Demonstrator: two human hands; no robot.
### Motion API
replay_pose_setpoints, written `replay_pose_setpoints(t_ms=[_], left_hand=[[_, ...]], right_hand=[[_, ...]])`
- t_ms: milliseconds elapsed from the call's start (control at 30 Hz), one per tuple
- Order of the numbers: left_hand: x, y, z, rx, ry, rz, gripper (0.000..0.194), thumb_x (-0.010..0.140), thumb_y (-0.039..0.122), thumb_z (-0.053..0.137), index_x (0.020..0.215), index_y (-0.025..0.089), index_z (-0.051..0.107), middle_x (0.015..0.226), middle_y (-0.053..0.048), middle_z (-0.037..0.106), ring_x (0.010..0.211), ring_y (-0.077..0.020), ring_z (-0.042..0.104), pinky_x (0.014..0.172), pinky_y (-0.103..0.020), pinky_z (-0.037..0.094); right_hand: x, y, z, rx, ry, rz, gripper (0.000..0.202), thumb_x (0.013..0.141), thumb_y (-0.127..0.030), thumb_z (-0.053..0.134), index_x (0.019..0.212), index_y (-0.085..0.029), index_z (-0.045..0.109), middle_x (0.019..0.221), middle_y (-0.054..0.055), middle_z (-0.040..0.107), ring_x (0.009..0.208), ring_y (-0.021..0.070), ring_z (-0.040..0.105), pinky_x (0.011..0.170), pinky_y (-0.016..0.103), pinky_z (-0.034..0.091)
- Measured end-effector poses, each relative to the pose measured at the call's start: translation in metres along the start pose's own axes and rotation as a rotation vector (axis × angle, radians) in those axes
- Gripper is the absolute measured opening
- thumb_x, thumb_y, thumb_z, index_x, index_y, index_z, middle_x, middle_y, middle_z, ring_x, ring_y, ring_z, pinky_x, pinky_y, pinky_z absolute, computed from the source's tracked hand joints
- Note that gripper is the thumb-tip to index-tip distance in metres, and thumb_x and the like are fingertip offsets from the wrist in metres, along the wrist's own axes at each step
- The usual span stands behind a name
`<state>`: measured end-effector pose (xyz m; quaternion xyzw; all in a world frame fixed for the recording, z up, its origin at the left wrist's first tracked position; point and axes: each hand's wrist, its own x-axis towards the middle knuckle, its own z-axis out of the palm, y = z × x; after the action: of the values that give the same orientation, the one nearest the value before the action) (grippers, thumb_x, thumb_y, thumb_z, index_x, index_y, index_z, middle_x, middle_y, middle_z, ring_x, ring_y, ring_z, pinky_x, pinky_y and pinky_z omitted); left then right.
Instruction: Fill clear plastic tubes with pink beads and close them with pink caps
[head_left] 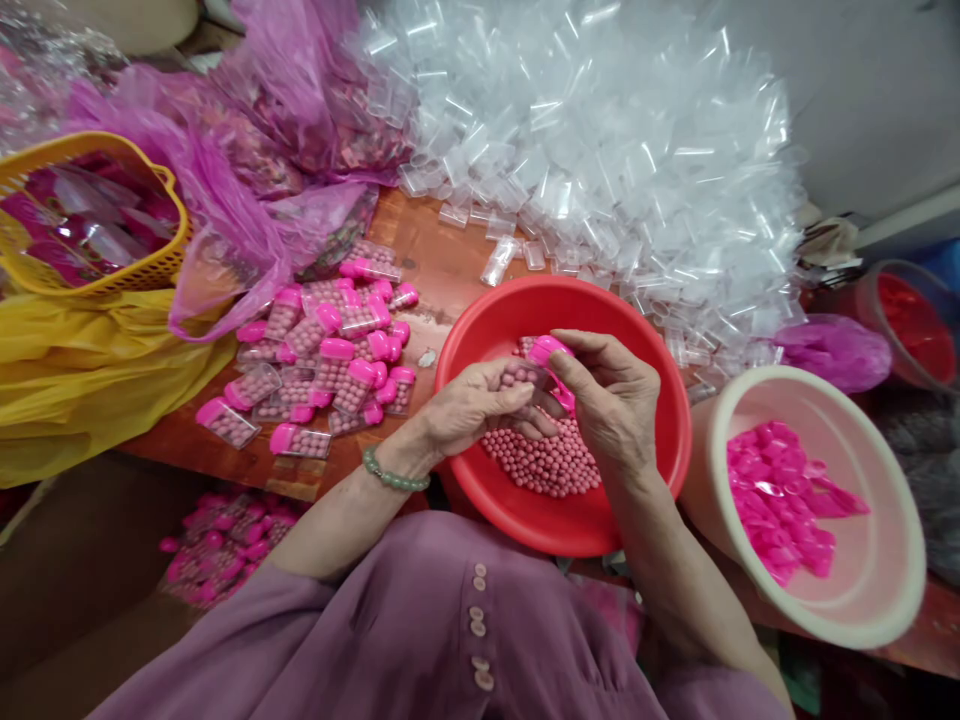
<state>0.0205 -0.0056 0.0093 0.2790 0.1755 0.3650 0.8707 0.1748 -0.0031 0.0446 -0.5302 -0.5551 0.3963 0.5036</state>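
Above a red basin (566,545), my left hand (487,400) holds a small clear bottle (517,375) filled with pink beads, its fingers closed around it. My right hand (611,390) pinches a bright pink cap (547,348) between thumb and fingers at the bottle's end. Whether the cap sits fully on the bottle I cannot tell. Loose pink beads (544,465) lie in the basin below both hands. Another pink piece (562,397) shows between the hands, partly hidden by my fingers.
Capped bead bottles (352,385) lie piled at left, with more (225,545) lower down. A large heap of clear empty bottles (585,130) rises behind. A white bucket (885,600) of pink caps (780,490) stands right. A yellow basket (176,235) and purple bags (292,90) sit back left.
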Motion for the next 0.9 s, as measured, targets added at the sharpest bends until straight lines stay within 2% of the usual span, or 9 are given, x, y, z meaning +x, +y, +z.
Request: replay_pose_setpoints(t_ms=[167,367,500,733,800,900], left_hand=[[0.0016,-0.0001,0.0004,0.076,0.018,0.024,0.034,0.083,0.039,0.073,0.098,0.013,0.059,0.085,-0.007,0.072,0.068,-0.0126,0.07,0.062,-0.02,0.053],[0.0017,-0.0029,0.001,0.125,-0.024,0.03,0.034,0.082,0.033,0.074,0.105,0.011,0.062,0.079,-0.005,0.07,0.07,-0.0119,0.068,0.067,-0.022,0.055],[-0.0001,-0.0017,0.0007,0.146,-0.053,-0.029,0.034,0.079,0.034,0.077,0.099,0.01,0.063,0.075,-0.006,0.07,0.067,-0.0115,0.068,0.068,-0.022,0.055],[0.0025,-0.0025,-0.0009,0.134,-0.073,-0.012,0.03,0.077,0.034,0.078,0.087,0.009,0.064,0.074,-0.006,0.069,0.068,-0.0112,0.067,0.068,-0.022,0.054],[0.0032,-0.0042,-0.0019,0.117,-0.067,0.005,0.029,0.08,0.034,0.076,0.089,0.009,0.064,0.076,-0.005,0.068,0.068,-0.0106,0.066,0.068,-0.022,0.053],[0.0032,-0.0064,-0.0037,0.122,-0.062,0.044,0.027,0.082,0.032,0.073,0.094,0.011,0.062,0.079,-0.004,0.066,0.07,-0.0099,0.064,0.069,-0.022,0.052]], right_hand=[[-0.0005,0.0037,-0.0004,0.054,0.049,-0.003,0.016,0.079,-0.027,0.077,0.095,-0.025,0.074,0.091,-0.001,0.076,0.084,0.0142,0.071,0.08,0.031,0.059],[-0.0017,0.0064,-0.0006,0.068,0.067,-0.009,0.016,0.078,-0.027,0.077,0.094,-0.024,0.075,0.088,-0.001,0.076,0.081,0.0136,0.07,0.075,0.029,0.059],[-0.0023,0.0063,0.0014,0.05,0.049,-0.002,0.017,0.077,-0.028,0.078,0.093,-0.025,0.075,0.085,-0.001,0.076,0.077,0.0126,0.069,0.071,0.027,0.058],[-0.0046,0.0044,0.0066,0.045,0.039,0.037,0.016,0.078,-0.031,0.077,0.092,-0.023,0.074,0.084,-0.001,0.074,0.069,0.012,0.067,0.066,0.028,0.058],[-0.0042,0.0041,0.0061,0.019,0.05,0.003,0.015,0.078,-0.03,0.077,0.09,-0.022,0.073,0.08,-0.002,0.073,0.065,0.0112,0.065,0.062,0.027,0.057],[-0.0033,0.0042,0.003,-0.062,0.074,-0.082,0.012,0.078,-0.025,0.077,0.088,-0.022,0.073,0.083,-0.001,0.074,0.074,0.0129,0.068,0.072,0.029,0.058]])
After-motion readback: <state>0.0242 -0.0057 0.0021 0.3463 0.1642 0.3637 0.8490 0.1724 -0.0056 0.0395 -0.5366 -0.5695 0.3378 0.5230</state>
